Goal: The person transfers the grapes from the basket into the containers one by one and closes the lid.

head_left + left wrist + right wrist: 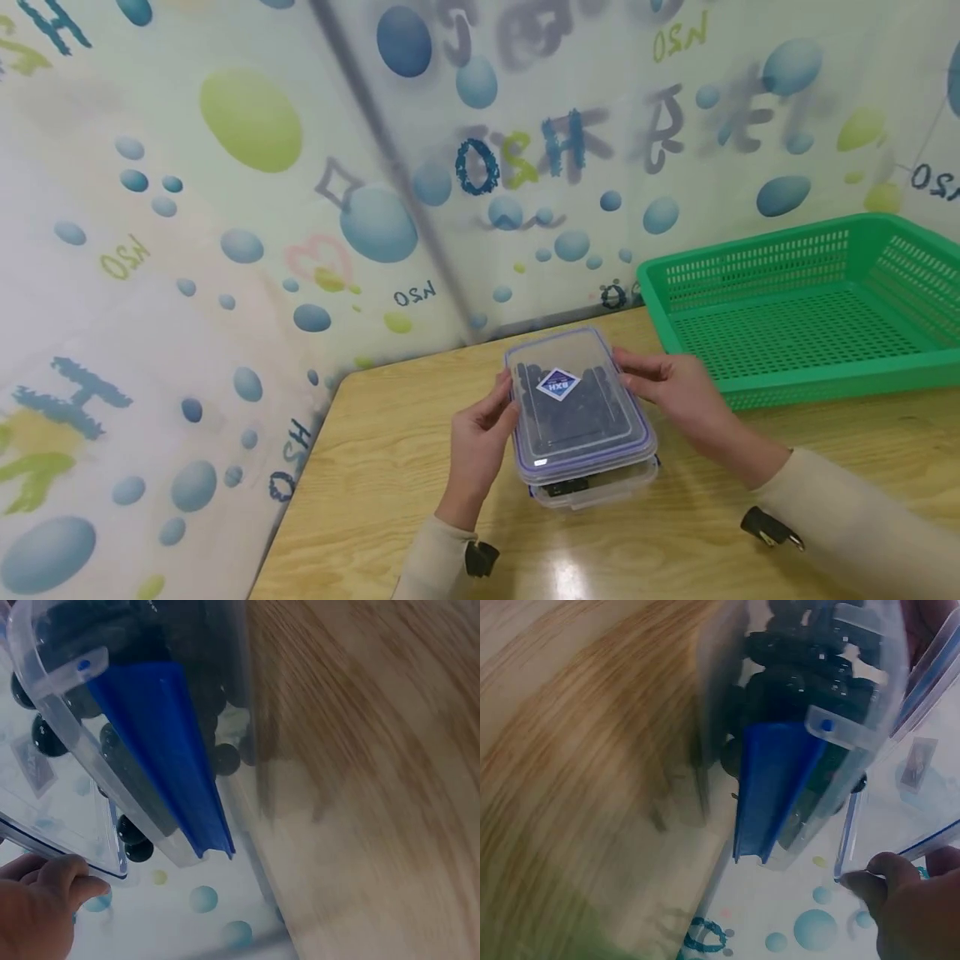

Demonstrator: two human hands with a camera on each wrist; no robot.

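A clear plastic lid (536,446) with a blue-violet seal and a diamond-shaped label (558,384) lies over a clear food container (618,483) on the table. My left hand (483,429) pinches the lid's left edge; my right hand (686,400) pinches its right edge. Between lid and container a gap shows at the near end. Glossy dark round pieces (135,831) fill the container, seen through its wall in the left wrist view. Blue side latches hang unfastened, one latch (161,750) in the left wrist view and another latch (772,787) in the right.
To the right, a green plastic basket (795,392) with mesh walls stands on the wooden table (390,450). Behind the table hangs a white curtain (315,208) printed with bubbles and lettering. Dark bands (771,528) are strapped around both sleeves.
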